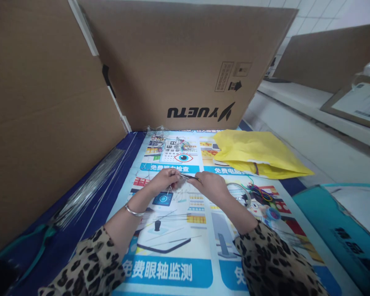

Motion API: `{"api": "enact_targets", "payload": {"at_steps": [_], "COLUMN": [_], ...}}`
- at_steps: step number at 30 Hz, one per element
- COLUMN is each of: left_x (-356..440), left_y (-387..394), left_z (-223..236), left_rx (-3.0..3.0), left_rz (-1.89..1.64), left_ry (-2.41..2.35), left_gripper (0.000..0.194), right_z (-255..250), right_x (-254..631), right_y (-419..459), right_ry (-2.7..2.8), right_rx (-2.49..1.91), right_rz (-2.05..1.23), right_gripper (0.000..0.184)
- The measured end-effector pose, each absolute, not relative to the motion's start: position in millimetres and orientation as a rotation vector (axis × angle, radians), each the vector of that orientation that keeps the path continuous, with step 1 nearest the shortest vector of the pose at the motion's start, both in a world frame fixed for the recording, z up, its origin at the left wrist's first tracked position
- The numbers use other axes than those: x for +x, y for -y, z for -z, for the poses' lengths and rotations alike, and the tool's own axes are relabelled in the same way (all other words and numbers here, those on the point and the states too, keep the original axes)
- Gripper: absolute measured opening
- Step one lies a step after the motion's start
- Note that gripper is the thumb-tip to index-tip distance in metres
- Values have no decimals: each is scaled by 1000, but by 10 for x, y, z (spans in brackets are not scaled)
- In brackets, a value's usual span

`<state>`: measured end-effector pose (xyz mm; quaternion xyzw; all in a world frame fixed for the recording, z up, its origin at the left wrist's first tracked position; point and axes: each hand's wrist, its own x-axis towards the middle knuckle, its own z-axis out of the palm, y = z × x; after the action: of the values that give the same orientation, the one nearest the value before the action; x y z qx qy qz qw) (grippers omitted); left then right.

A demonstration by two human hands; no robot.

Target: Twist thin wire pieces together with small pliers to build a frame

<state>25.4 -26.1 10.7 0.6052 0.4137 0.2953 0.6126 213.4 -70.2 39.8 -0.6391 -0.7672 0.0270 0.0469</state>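
Observation:
My left hand (165, 180) is closed in a pinch on a thin wire (169, 190), whose ends hang below the fingers. Wrapped in my right hand (214, 188) is a slim dark tool (191, 177) with a narrow metal tip. Its handle is hidden in the palm, so I cannot tell its exact kind. The tip reaches across to the left fingertips, at or very near the wire. Beneath both hands lies a printed poster sheet (200, 238), with several loose straight wires (163, 218) scattered on it.
Cardboard panels (185, 61) stand behind and at left. A bundle of wires (89, 185) and green-handled pliers (43, 238) lie left. To the right are a yellow bag (255, 150), a clear ring-shaped coil (245, 191), coloured cords (262, 193) and a teal box (342, 234). Tangled wire pieces (180, 144) lie at the back.

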Motion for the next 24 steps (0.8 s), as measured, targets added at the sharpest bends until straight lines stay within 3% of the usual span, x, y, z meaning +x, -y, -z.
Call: {"api": "enact_targets", "payload": {"at_steps": [8,16,24], "left_x": [223,192,187], "left_y": [286,285,299], "left_z": [-146,-170,-181], "left_rx": [1440,1401,1385], "left_rz": [-632,-658,-660], "left_ry": [-913,-894,-837], "left_gripper": [21,24,23], "right_z": [-428,-287,-184], "right_x": [2311,2408,2382], "right_y": [619,537,525], "right_ry": [2404,2391,2414], "right_rx": [-1654,-1605,-1470], "right_rz": [97,-107,-85], "right_gripper": [50,47,44]}}
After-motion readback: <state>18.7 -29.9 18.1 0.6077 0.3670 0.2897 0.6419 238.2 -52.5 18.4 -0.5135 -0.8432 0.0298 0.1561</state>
